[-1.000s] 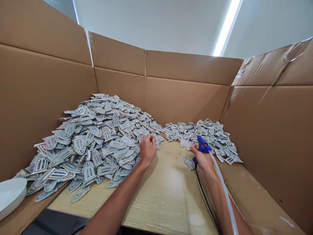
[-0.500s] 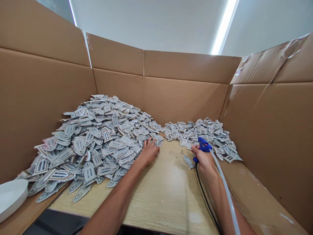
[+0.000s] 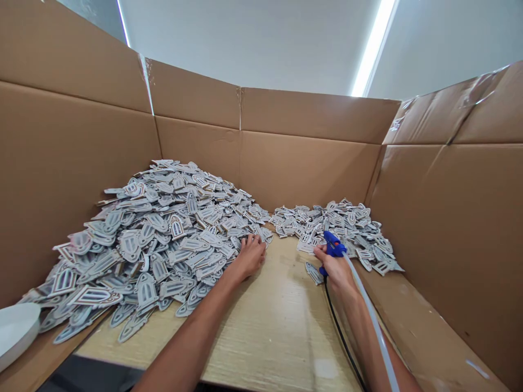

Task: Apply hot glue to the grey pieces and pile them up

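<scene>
My right hand (image 3: 338,271) is closed round a blue hot glue gun (image 3: 334,245), which has a long whitish glue stick and a black cord trailing back along my forearm. A single grey arch-shaped piece (image 3: 314,273) lies on the table just left of that hand. My left hand (image 3: 252,257) rests at the right edge of a large heap of grey arched window-like pieces (image 3: 183,228). Its fingers are bent but apart, touching the heap's edge; their tips are partly hidden. No held piece shows in it.
A smaller pile of similar pieces (image 3: 347,226) lies at the back right. Tall cardboard walls (image 3: 310,169) enclose the wooden table (image 3: 269,332) at the back and sides. Part of a white round dish (image 3: 18,332) shows at the left edge.
My right hand with the glue gun has shifted slightly left. My left hand stays at the heap's edge, its fingers a little more bunched. The view has tilted slightly.
</scene>
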Demonstrator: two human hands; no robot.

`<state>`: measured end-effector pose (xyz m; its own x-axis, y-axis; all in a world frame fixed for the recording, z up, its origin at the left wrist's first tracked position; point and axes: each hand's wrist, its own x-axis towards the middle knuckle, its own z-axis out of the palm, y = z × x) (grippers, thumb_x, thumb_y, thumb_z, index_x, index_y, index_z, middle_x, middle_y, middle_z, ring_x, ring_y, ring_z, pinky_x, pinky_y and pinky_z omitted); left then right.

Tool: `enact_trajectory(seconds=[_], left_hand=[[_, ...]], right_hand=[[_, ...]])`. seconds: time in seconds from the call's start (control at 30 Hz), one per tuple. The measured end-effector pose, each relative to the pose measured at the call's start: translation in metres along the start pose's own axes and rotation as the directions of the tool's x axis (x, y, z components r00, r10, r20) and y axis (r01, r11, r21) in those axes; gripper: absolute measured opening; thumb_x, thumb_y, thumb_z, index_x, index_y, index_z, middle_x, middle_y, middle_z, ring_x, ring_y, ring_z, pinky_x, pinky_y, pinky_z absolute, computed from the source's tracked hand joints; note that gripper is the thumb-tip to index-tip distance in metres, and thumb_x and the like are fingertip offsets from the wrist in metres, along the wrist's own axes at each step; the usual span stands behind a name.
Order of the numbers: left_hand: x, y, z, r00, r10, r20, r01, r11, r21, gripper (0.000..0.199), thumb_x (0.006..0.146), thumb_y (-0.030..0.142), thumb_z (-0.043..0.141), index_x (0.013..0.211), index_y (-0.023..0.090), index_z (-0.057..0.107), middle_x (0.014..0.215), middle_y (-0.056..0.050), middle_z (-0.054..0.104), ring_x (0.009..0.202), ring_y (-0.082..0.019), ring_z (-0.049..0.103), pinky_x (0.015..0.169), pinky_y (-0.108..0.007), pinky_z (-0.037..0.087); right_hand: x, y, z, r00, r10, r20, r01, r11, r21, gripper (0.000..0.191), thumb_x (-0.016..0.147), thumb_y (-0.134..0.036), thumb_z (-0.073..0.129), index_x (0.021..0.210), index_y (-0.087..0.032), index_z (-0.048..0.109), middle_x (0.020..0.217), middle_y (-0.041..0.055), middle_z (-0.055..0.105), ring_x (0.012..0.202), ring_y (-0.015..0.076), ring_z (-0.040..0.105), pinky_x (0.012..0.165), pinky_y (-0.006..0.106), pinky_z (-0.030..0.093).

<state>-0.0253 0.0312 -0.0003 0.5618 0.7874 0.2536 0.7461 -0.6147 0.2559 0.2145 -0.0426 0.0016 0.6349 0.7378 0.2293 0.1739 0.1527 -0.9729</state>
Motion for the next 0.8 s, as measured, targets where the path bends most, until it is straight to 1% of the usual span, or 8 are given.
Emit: enact_trajectory(seconds=[0.07, 0.13, 0.23, 0.3, 0.43, 0.57, 0.73, 0.8], left_hand=[[0.000, 0.006, -0.002, 0.996, -0.006, -0.084, -0.007, 0.989, -0.145, 0.010, 0.079, 0.011, 0.059, 0.085, 0.018, 0.063, 0.116, -0.012, 0.062, 0.119, -0.032, 0.047, 0.100, -0.047, 0.035], [0.001, 0.014, -0.002, 0.987, 0.000, -0.159, -0.060, 0.926, -0.372, 0.002, 0.079, 0.017, 0.062, 0.079, 0.019, 0.063, 0.103, -0.009, 0.065, 0.108, -0.027, 0.053, 0.097, -0.042, 0.039], [0.004, 0.025, 0.001, 0.985, 0.006, -0.171, -0.122, 0.728, -0.675, 0.012, 0.078, 0.028, 0.066, 0.072, 0.018, 0.064, 0.079, -0.005, 0.066, 0.081, -0.020, 0.058, 0.078, -0.031, 0.045], [0.005, 0.029, 0.004, 0.992, -0.025, -0.125, -0.084, 0.606, -0.791, 0.020, 0.076, 0.033, 0.069, 0.068, 0.016, 0.063, 0.067, -0.003, 0.063, 0.065, -0.016, 0.055, 0.065, -0.027, 0.043], [0.006, 0.030, 0.010, 0.986, -0.163, -0.044, 0.032, 0.439, -0.898, 0.027, 0.069, 0.038, 0.075, 0.064, 0.015, 0.061, 0.055, 0.001, 0.057, 0.050, -0.011, 0.050, 0.052, -0.024, 0.040], [0.007, 0.030, 0.009, 0.968, -0.251, 0.018, 0.101, 0.320, -0.942, 0.030, 0.062, 0.038, 0.081, 0.066, 0.015, 0.061, 0.054, 0.002, 0.057, 0.046, -0.009, 0.049, 0.048, -0.022, 0.039], [0.006, 0.036, 0.009, 0.978, -0.207, -0.025, 0.016, 0.194, -0.981, 0.049, 0.053, 0.037, 0.086, 0.082, 0.020, 0.051, 0.059, 0.005, 0.060, 0.049, -0.011, 0.056, 0.049, -0.023, 0.045], [0.006, 0.037, 0.012, 0.974, -0.220, -0.044, -0.004, 0.178, -0.984, 0.055, 0.053, 0.037, 0.086, 0.086, 0.022, 0.044, 0.061, 0.007, 0.060, 0.049, -0.011, 0.057, 0.049, -0.022, 0.045]], right_hand=[[-0.005, -0.005, 0.003, 0.996, -0.073, 0.059, 0.075, 0.997, -0.036, 0.032, 0.055, -0.045, 0.077, 0.063, -0.021, 0.058, 0.069, 0.0026, 0.066, 0.063, 0.0179, 0.058, 0.060, 0.030, 0.044], [-0.010, -0.009, 0.007, 0.977, -0.159, 0.140, 0.168, 0.984, -0.059, 0.032, 0.057, -0.045, 0.077, 0.061, -0.022, 0.055, 0.070, 0.0027, 0.067, 0.063, 0.0181, 0.058, 0.063, 0.031, 0.046], [-0.018, -0.011, 0.013, 0.945, -0.244, 0.218, 0.275, 0.953, -0.124, 0.029, 0.062, -0.044, 0.076, 0.066, -0.022, 0.059, 0.071, 0.0027, 0.067, 0.064, 0.0185, 0.058, 0.066, 0.032, 0.046], [-0.022, -0.013, 0.016, 0.937, -0.270, 0.224, 0.307, 0.940, -0.151, 0.028, 0.064, -0.045, 0.075, 0.070, -0.021, 0.061, 0.074, 0.0030, 0.067, 0.065, 0.0185, 0.058, 0.067, 0.032, 0.046], [-0.023, -0.021, 0.014, 0.952, -0.216, 0.218, 0.229, 0.973, -0.040, 0.035, 0.062, -0.050, 0.077, 0.069, -0.022, 0.057, 0.075, 0.0030, 0.065, 0.067, 0.0181, 0.056, 0.066, 0.031, 0.045], [-0.020, -0.026, 0.010, 0.944, -0.184, 0.275, 0.181, 0.983, 0.038, 0.039, 0.064, -0.056, 0.075, 0.067, -0.023, 0.053, 0.079, 0.0023, 0.064, 0.072, 0.0183, 0.057, 0.066, 0.029, 0.044], [-0.018, -0.021, 0.008, 0.949, -0.283, 0.140, 0.308, 0.929, -0.206, 0.034, 0.063, -0.052, 0.072, 0.069, -0.023, 0.057, 0.076, 0.0036, 0.063, 0.070, 0.0196, 0.056, 0.069, 0.031, 0.045], [-0.018, -0.021, 0.007, 0.950, -0.293, 0.113, 0.311, 0.927, -0.210, 0.033, 0.062, -0.051, 0.073, 0.071, -0.022, 0.058, 0.075, 0.0043, 0.064, 0.069, 0.0202, 0.056, 0.069, 0.032, 0.045]])
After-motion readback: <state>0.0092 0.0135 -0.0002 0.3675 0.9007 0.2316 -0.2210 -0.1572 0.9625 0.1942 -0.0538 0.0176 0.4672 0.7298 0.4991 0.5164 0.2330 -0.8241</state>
